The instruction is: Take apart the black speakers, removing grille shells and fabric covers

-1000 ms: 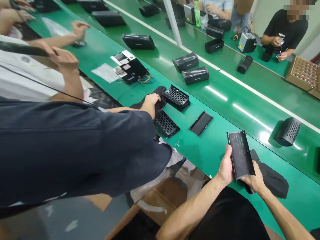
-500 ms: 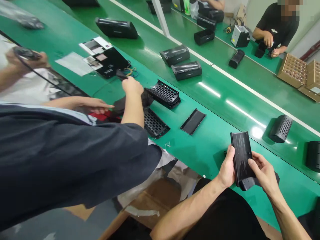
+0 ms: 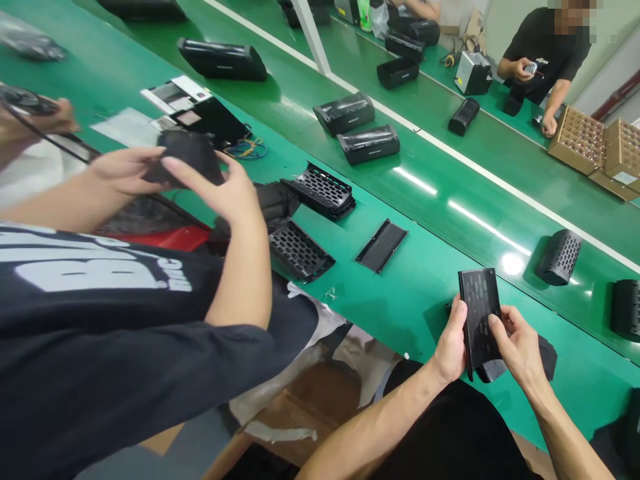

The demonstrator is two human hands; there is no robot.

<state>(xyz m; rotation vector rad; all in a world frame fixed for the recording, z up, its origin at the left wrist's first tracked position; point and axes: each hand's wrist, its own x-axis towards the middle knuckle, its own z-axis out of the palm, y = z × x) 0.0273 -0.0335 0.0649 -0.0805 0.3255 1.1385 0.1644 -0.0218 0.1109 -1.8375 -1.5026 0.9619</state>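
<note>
My left hand [image 3: 451,345] grips the left edge of a thin black panel with rows of small slots [image 3: 479,313], holding it up above the green belt. My right hand [image 3: 520,350] presses its thumb and fingers against the panel's right side. A rounded black piece [image 3: 491,371] shows just below the panel's lower end, partly hidden by it. Beyond my right hand, a flat black sheet [image 3: 548,357] lies on the belt.
Black perforated grilles [image 3: 300,250] and a slim black tray [image 3: 381,245] lie on the green bench [image 3: 410,313]. To the left, a co-worker's hands [image 3: 193,172] hold a black piece. Black housings [image 3: 369,143] stand beyond a white rail, with cardboard trays [image 3: 575,140] far right.
My right hand has closed onto the panel's face, and the panel stands more upright. The co-worker's hands have risen from the bench with a black piece.
</note>
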